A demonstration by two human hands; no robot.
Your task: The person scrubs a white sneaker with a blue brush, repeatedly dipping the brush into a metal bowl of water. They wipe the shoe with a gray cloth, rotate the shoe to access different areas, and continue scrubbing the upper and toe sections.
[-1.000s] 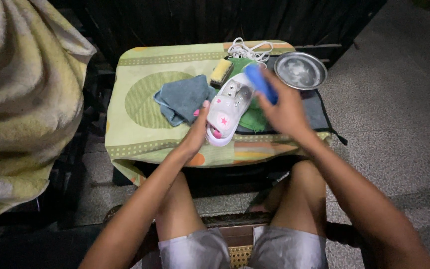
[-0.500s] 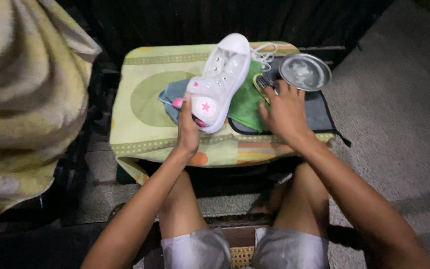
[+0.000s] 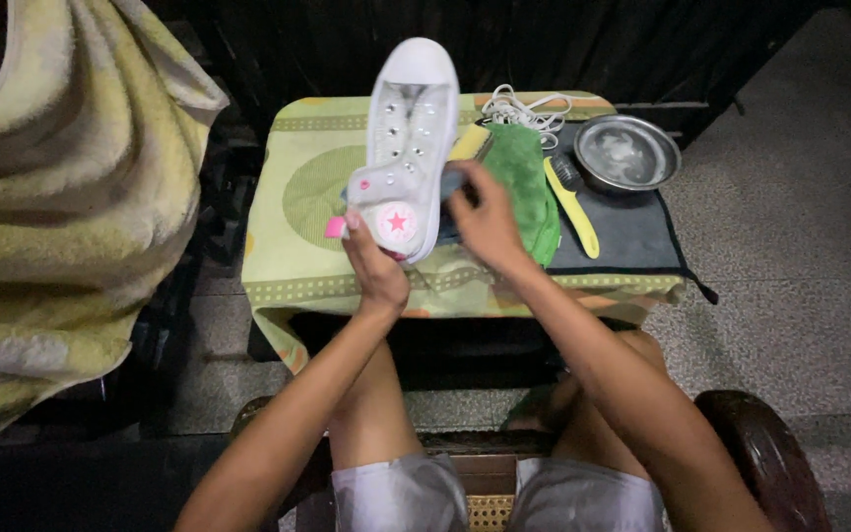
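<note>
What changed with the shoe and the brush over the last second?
The left hand raised the white sneaker off the table, toe away. The right hand let go of the blue-handled brush and rests beside the sneaker. The metal bowl, green cloth and laces stayed.

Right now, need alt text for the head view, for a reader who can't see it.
Seen from above, a seated person's left hand lifts a white high-top sneaker by its heel over a small cloth-covered table, while the right hand touches its side. Beyond lie a green cloth, yellow brush, loose white laces and a metal bowl.

White sneaker [image 3: 408,138] with pink star; green cloth [image 3: 527,177]; yellow brush [image 3: 573,209].
</note>
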